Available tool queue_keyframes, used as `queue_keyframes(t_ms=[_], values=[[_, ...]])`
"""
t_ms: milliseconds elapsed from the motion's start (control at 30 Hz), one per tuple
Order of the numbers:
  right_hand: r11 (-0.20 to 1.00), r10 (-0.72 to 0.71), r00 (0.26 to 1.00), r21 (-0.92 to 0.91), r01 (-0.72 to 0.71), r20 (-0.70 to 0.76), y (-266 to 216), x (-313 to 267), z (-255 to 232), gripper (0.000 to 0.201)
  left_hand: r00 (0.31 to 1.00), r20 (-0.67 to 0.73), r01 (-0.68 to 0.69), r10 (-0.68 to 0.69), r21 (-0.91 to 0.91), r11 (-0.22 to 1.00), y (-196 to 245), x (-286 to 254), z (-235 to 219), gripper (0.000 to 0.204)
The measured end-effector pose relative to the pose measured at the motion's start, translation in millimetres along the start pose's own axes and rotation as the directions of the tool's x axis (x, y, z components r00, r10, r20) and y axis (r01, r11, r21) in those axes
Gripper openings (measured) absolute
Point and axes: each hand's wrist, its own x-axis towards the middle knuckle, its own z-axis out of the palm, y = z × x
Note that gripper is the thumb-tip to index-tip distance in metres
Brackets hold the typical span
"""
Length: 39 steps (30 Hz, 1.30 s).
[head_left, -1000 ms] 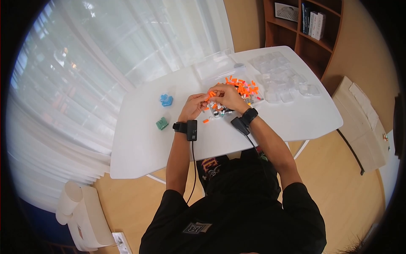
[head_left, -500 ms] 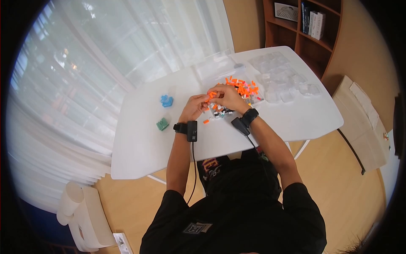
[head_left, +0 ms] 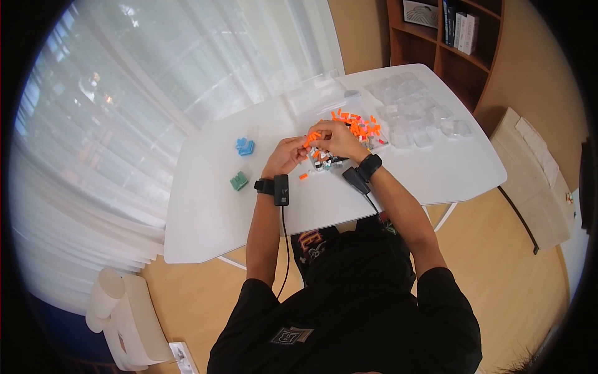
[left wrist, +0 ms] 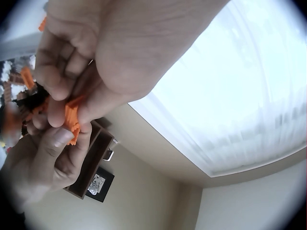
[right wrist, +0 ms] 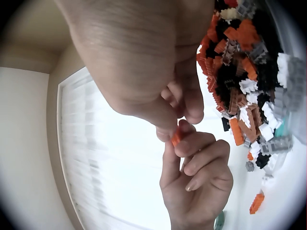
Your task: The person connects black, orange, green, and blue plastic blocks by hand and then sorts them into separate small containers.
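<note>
Both hands meet over the near left side of a heap of small toy bricks (head_left: 358, 128). Between the fingertips of my left hand (head_left: 286, 156) is a small piece of orange bricks (left wrist: 73, 117), pinched by thumb and fingers. My right hand (head_left: 341, 139) comes from the other side and pinches the same orange piece, its thumb at the lower end in the left wrist view. In the right wrist view only a bit of orange shows, the fingers hiding most of it. One loose orange brick (head_left: 303, 176) lies on the table below the hands.
Left of the hands, a blue brick build (head_left: 245, 147) and a green brick build (head_left: 239, 181) stand on the white table (head_left: 205, 212). Clear plastic boxes (head_left: 417, 112) cover the table's right side. A transparent lid or bin (head_left: 321, 103) is behind the heap.
Both hands stay at nearly the same place, still holding the orange piece, with slight finger movement. The head view has shifted a little.
</note>
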Motion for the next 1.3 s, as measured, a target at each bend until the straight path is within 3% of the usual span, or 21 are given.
queue_keyframes(t_ms=[133,233,300,400,600,833,900,1033,1133,1300], values=[[0.994,0.070,0.997,0.090,-0.067,-0.040,-1.8,-0.5,-1.1,0.022,0.997,-0.070,-0.027,0.026,-0.008,1.000,0.2,-1.6,1.8,0.019],[0.993,0.114,0.993,0.037,-0.112,-0.039,-4.4,-0.7,-1.2,0.024,1.000,-0.013,-0.026,0.026,-0.011,1.000,-1.1,1.1,-2.1,0.021],[0.999,-0.019,0.999,-0.036,0.017,-0.046,-3.0,0.2,0.9,0.023,1.000,-0.005,-0.024,0.024,-0.004,1.000,-1.0,1.5,-4.2,0.021],[0.994,-0.095,0.995,-0.059,0.093,-0.029,0.0,1.2,1.9,0.023,1.000,0.001,-0.017,0.017,0.005,1.000,-0.1,0.8,-3.6,0.019],[0.998,-0.025,0.999,-0.060,0.023,-0.026,-6.5,-0.9,3.1,0.025,1.000,-0.021,-0.020,0.020,0.009,1.000,-1.3,1.4,-2.6,0.017],[0.992,-0.093,0.995,-0.086,0.088,-0.048,-0.6,-0.3,4.8,0.023,0.996,-0.085,-0.003,0.004,0.015,1.000,-4.3,4.2,-2.3,0.016],[0.999,-0.019,0.999,-0.050,0.017,-0.033,-0.2,-0.7,3.8,0.024,0.997,-0.073,-0.001,0.002,0.021,1.000,-3.2,3.7,-1.7,0.016],[0.994,-0.080,0.996,-0.085,0.075,-0.046,2.4,0.1,3.2,0.024,0.999,-0.053,-0.003,0.005,0.039,0.999,-0.5,0.6,0.9,0.016],[1.000,-0.001,1.000,-0.028,0.000,-0.031,5.3,-0.2,2.3,0.023,0.999,-0.051,-0.014,0.017,0.048,0.999,-1.6,1.6,-1.6,0.017],[0.988,-0.106,0.994,-0.117,0.105,-0.005,0.3,0.1,1.9,0.021,0.999,-0.047,-0.011,0.012,0.020,1.000,0.0,0.3,0.7,0.015]])
